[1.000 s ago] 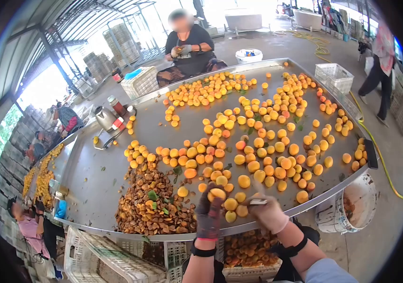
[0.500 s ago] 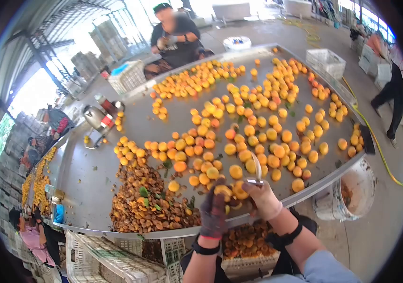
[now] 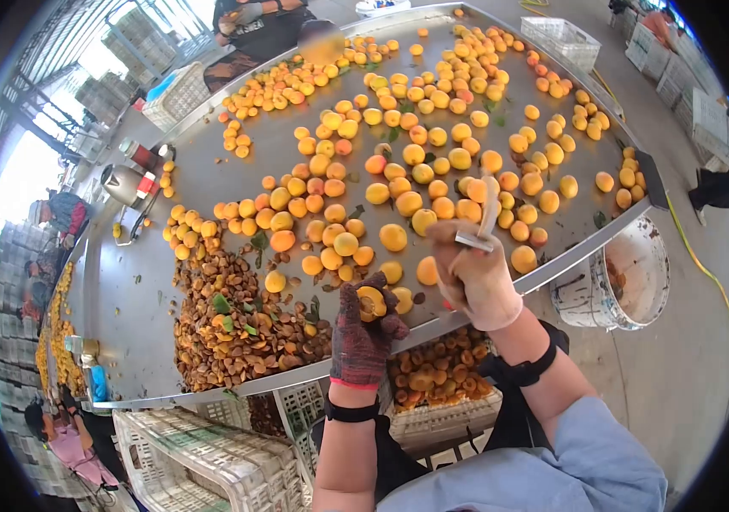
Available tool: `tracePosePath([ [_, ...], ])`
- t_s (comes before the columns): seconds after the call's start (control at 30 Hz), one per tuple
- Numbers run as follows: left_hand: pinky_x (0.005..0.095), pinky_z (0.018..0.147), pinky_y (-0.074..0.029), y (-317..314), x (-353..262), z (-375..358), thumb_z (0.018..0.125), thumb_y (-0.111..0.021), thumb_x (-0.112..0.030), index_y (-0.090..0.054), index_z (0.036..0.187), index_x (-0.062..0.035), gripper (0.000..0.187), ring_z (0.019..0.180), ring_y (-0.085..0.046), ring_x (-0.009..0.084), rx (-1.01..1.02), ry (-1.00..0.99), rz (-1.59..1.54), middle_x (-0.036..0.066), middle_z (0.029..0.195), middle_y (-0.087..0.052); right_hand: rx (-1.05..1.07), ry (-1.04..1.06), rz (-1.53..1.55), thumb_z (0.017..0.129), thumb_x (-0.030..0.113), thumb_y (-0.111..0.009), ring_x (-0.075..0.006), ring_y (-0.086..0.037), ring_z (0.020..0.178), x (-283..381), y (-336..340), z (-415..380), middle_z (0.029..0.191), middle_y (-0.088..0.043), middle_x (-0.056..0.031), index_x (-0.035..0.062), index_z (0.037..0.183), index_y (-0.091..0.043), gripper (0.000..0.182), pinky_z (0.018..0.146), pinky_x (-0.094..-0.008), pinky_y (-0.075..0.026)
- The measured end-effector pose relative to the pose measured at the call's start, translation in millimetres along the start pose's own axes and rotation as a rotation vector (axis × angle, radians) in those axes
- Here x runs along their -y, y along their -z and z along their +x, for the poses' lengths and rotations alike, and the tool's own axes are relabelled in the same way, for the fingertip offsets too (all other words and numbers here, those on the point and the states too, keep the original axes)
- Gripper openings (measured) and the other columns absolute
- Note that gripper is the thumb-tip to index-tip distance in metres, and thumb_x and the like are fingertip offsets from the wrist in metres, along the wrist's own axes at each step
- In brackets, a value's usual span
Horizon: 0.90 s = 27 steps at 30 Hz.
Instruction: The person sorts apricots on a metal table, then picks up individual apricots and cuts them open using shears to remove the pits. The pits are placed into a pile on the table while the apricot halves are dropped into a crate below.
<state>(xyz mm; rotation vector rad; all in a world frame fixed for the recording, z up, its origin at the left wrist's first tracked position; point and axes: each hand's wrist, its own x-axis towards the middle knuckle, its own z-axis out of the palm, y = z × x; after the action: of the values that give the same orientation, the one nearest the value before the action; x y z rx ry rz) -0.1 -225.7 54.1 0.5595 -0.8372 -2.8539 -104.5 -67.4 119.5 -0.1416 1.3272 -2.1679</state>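
My left hand, in a dark red-and-grey knit glove, is closed around a cut apricot whose orange inner flesh faces up. My right hand, in a pale glove, grips a small knife with its blurred blade pointing up and away. Both hands are over the near edge of the metal table. Whole apricots lie just beyond them. Left of my left hand is a heap of brown pits mixed with scraps and green leaves.
Below the table edge stands a crate of apricot halves; another crate is at lower left. A stained white bucket is to the right. A metal kettle sits at the table's left edge. A co-worker sits across.
My hands have moved apart: the right, with the knife, went up and away from the fruit. The left now shows the apricot's cut face. The head view has tilted down.
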Motion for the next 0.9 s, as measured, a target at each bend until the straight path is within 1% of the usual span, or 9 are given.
tracePosePath([
  [0.03,0.0357,0.056,-0.047,-2.3,3.2,0.1,0.091,-0.046,-0.057,-0.052,0.120,-0.0061,0.058,0.062,-0.055,0.0168,-0.028,0.053,0.022,0.007,0.087,-0.058,-0.076,0.038,0.207,0.075,-0.006,-0.043,-0.0067,-0.041,0.049,-4.8,-5.6,3.5,0.069,-0.048,0.0021,0.0013,0.109,-0.061,0.040,0.036,-0.0209,-0.026],
  [0.07,0.0355,0.052,-0.047,-4.0,6.4,0.3,0.091,-0.045,-0.058,-0.053,0.118,-0.0060,0.059,0.060,-0.055,0.0170,-0.055,0.105,0.045,0.007,0.086,-0.058,-0.090,0.038,0.209,0.075,-0.006,-0.043,-0.0067,-0.041,0.049,-7.9,-10.0,6.4,0.069,-0.048,0.0021,0.0013,0.109,-0.061,0.040,0.036,-0.0209,-0.026],
  [0.13,0.0355,0.049,-0.047,-5.5,13.2,1.1,0.090,-0.044,-0.060,-0.054,0.116,-0.0061,0.060,0.058,-0.055,0.0174,-0.087,0.133,0.071,0.007,0.085,-0.058,-0.126,0.223,0.333,0.092,0.014,-0.051,-0.0075,-0.027,0.037,-12.3,-18.2,11.8,0.059,-0.041,-0.0002,0.0085,0.111,-0.056,0.020,0.033,-0.0222,-0.021],
  [0.27,0.0333,0.041,-0.047,-21.4,23.6,1.2,0.089,-0.043,-0.064,-0.055,0.110,-0.0063,0.062,0.049,-0.054,0.0184,-0.242,0.141,0.178,0.006,0.083,-0.060,-0.266,0.296,0.273,0.093,0.015,-0.054,-0.0083,-0.032,0.037,-14.9,-31.5,11.1,0.059,-0.045,-0.0019,0.0094,0.107,-0.059,0.015,0.033,-0.0231,-0.024],
  [0.4,0.0306,0.036,-0.039,-23.5,26.6,3.4,0.088,-0.045,-0.064,-0.054,0.110,-0.0131,0.057,0.045,-0.053,0.0180,-0.287,0.218,0.240,0.003,0.071,-0.059,-0.209,0.410,0.175,0.091,0.006,-0.053,-0.0084,-0.039,0.040,-28.2,-36.4,6.9,0.060,-0.046,-0.0003,0.0039,0.105,-0.059,0.015,0.034,-0.0228,-0.029],
  [0.47,0.0276,0.034,-0.043,-23.6,26.9,3.3,0.091,-0.045,-0.059,-0.057,0.104,-0.0050,0.056,0.043,-0.055,0.0183,-0.297,0.175,0.292,0.007,0.073,-0.061,-0.145,0.434,0.068,0.090,0.002,-0.050,-0.0084,-0.040,0.042,-31.9,-34.8,4.0,0.061,-0.046,0.0003,0.0008,0.104,-0.059,0.017,0.037,-0.0224,-0.032],
  [0.6,0.0269,0.034,-0.042,-38.5,23.1,-3.6,0.092,-0.046,-0.054,-0.058,0.100,-0.0045,0.052,0.044,-0.055,0.0169,-0.257,0.015,0.551,0.007,0.070,-0.060,0.035,0.554,-0.081,0.091,0.004,-0.049,-0.0083,-0.041,0.043,-32.9,-38.3,8.9,0.064,-0.047,-0.0011,0.0012,0.106,-0.056,0.017,0.037,-0.0222,-0.031],
  [0.7,0.0260,0.033,-0.040,-22.2,23.9,-6.2,0.093,-0.046,-0.053,-0.061,0.092,-0.0052,0.050,0.043,-0.052,0.0143,-0.212,-0.039,0.652,0.005,0.066,-0.059,-0.036,0.069,0.373,0.090,0.006,-0.046,-0.0079,-0.030,0.039,-21.4,-33.2,28.8,0.058,-0.039,0.0018,0.0081,0.104,-0.055,0.016,0.034,-0.0230,-0.022],
  [0.9,0.0254,0.041,-0.045,-8.1,1.7,-2.9,0.090,-0.056,-0.047,-0.060,0.103,-0.0074,0.042,0.051,-0.057,0.0137,-0.208,0.138,0.161,0.002,0.072,-0.059,0.037,-0.118,0.481,0.092,0.006,-0.043,-0.0058,-0.025,0.039,-33.5,-47.8,59.5,0.058,-0.035,0.0041,0.0132,0.096,-0.053,0.012,0.034,-0.0207,-0.018],
])
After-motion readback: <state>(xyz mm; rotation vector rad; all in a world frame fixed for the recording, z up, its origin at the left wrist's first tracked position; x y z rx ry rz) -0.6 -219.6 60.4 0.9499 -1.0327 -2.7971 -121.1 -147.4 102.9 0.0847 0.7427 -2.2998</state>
